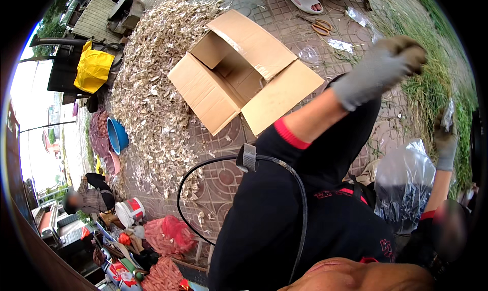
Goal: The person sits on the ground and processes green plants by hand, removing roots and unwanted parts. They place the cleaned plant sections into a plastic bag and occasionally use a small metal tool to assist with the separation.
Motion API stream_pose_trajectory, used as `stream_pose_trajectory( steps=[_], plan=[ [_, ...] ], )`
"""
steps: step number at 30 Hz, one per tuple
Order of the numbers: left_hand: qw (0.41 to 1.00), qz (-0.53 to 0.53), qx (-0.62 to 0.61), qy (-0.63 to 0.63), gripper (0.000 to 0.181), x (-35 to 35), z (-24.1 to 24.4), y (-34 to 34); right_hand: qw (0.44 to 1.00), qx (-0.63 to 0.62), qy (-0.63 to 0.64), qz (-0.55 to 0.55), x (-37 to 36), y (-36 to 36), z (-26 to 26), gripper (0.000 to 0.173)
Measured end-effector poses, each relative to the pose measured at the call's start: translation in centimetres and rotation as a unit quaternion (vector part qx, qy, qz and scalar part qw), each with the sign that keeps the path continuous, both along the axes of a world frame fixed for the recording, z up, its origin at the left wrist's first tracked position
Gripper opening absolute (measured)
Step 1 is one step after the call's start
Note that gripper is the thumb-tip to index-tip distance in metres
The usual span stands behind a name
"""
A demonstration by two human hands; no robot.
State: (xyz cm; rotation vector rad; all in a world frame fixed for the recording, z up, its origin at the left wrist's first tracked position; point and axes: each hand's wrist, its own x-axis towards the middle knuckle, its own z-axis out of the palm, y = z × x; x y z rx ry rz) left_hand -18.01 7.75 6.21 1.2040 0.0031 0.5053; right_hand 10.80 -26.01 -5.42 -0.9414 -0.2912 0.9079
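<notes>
My left hand, in a grey glove with a brown coated palm, is raised over the paving beside cut grass. Its fingers are curled and blurred, so whether they hold anything cannot be made out. At the far right, my right hand wears a matching glove and grips a crumpled piece of clear plastic. A large clear plastic bag is beside my body, below that hand. Before me stands a cardboard box with its flaps spread and part of its inside showing.
Dry papery husks cover the paving left of the box. Orange-handled scissors lie near another person's white slipper. A black cable loops before my body. Leftward are a blue basin, a bucket, mesh sacks and another person.
</notes>
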Motion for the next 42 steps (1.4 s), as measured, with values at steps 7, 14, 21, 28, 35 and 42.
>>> stream_pose_trajectory(
  steps=[7, 14, 21, 28, 35, 42],
  plan=[
    [0.88, 0.377, 0.052, 0.283, 0.033, -19.9, -16.6, 16.7, 0.967, -0.179, 0.082, -0.165, 0.9, -7.1, -6.7, 0.042],
    [0.758, 0.315, 0.274, 0.502, 0.029, -25.5, -24.7, 20.7, 0.95, -0.244, 0.053, -0.19, 2.2, -8.2, -6.5, 0.04],
    [0.546, 0.144, 0.393, 0.726, 0.031, -19.7, -28.4, 32.0, 0.942, -0.283, 0.026, -0.176, 2.2, -6.0, -2.6, 0.038],
    [0.61, 0.074, 0.279, 0.738, 0.037, -17.0, -38.7, 31.1, 0.94, -0.299, -0.063, -0.154, -1.4, -4.2, -2.0, 0.042],
    [0.592, 0.124, 0.309, 0.734, 0.038, -19.2, -43.0, 29.4, 0.93, -0.33, -0.079, -0.144, 0.4, -4.0, -2.3, 0.042],
    [0.609, 0.3, 0.245, 0.692, 0.035, -23.5, -36.1, 36.0, 0.94, -0.322, -0.04, -0.108, 2.6, -2.6, -1.4, 0.041]
  ],
)
